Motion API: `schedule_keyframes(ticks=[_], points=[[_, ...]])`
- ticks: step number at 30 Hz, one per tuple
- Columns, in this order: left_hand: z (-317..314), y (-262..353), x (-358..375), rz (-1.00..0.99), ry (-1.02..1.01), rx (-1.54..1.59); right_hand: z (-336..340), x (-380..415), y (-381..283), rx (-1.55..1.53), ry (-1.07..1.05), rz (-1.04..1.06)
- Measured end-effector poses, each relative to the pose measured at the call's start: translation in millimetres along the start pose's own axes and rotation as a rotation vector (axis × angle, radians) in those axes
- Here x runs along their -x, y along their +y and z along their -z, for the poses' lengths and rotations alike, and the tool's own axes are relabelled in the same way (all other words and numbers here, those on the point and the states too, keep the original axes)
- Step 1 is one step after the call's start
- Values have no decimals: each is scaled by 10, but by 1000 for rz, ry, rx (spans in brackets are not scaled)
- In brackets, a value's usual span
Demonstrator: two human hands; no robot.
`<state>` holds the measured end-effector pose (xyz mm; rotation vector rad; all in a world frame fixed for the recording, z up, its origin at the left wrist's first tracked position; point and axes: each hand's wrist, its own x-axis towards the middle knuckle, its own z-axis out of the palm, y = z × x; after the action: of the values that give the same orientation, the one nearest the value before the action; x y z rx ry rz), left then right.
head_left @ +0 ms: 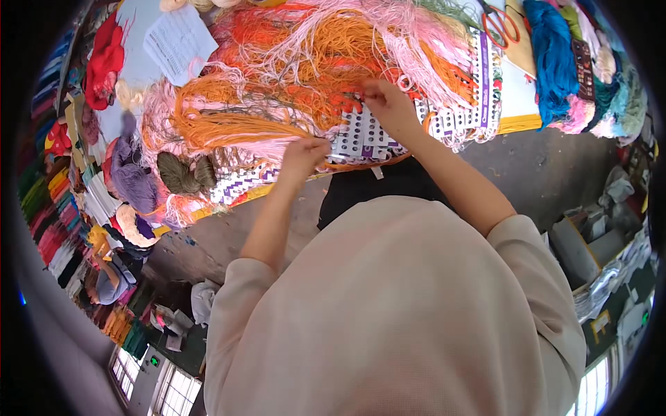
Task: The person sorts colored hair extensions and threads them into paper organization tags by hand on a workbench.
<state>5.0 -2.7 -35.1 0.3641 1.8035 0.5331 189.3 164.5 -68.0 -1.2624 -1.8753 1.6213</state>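
White punched thread cards (pixel 357 136) lie at the near table edge, with rows of dark round holes and purple print. At their left side my left hand (pixel 305 158) is closed, its fingertips pinching at a card's edge. My right hand (pixel 392 109) bends over the upper end of the cards, thumb and forefinger pinched at orange embroidery thread (pixel 340 87); its exact grip is partly hidden. One orange strand curves below the cards from left to right. Pink embroidery thread (pixel 413 55) is knotted to neighbouring cards and spreads across the table.
Red-handled scissors (pixel 501 28) and blue skeins (pixel 546 62) lie to the right. A printed sheet (pixel 179 45), a red skein (pixel 106 59), a purple skein (pixel 133 173) and an olive skein (pixel 186 173) are on the left. Another person (pixel 109 281) is at far left, by thread shelves.
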Motion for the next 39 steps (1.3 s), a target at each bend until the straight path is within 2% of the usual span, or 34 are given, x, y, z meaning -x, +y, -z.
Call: schedule_keyframes(ticks=[2,3,4,6,8,10,13,17,20,22,25,29,32,34,36,37,39], points=[[-201,-181,-118,-174,66,-192,27,163,-26,7,-82,-84],[-256,-142,-127,-147,44,-230,39,244,-46,9,-160,-163],[-289,-111,-112,-149,42,-228,36,340,-74,-1,-190,-149],[-313,10,-12,-288,113,-402,27,478,-134,20,-290,-210],[-316,50,46,-231,84,-361,-32,599,-138,47,-256,-213],[-311,-18,19,-187,16,-93,-82,680,-78,61,-170,-168],[-279,-19,4,-181,-50,-3,-124,693,-69,98,-167,-145],[-256,-47,-35,-187,-106,40,-194,647,-256,71,-133,-120],[-232,-67,-48,-270,-128,-36,-277,665,-262,170,-120,-112],[-231,-20,10,-207,-170,84,-319,713,-249,147,-35,-112],[-233,43,77,-123,-185,160,-389,810,-260,264,-50,-39],[-223,-19,50,-153,-204,203,-446,877,-284,341,-27,33],[-148,-18,49,-162,-219,165,-521,915,-302,365,7,6],[4,28,63,-230,-230,42,-528,917,-303,201,13,-116],[125,-5,20,-244,-102,278,-510,935,-333,169,12,-154],[152,-9,-18,-256,-114,341,-505,925,-346,134,3,-187],[127,51,-28,-254,-149,272,-514,934,-357,130,18,-197]])
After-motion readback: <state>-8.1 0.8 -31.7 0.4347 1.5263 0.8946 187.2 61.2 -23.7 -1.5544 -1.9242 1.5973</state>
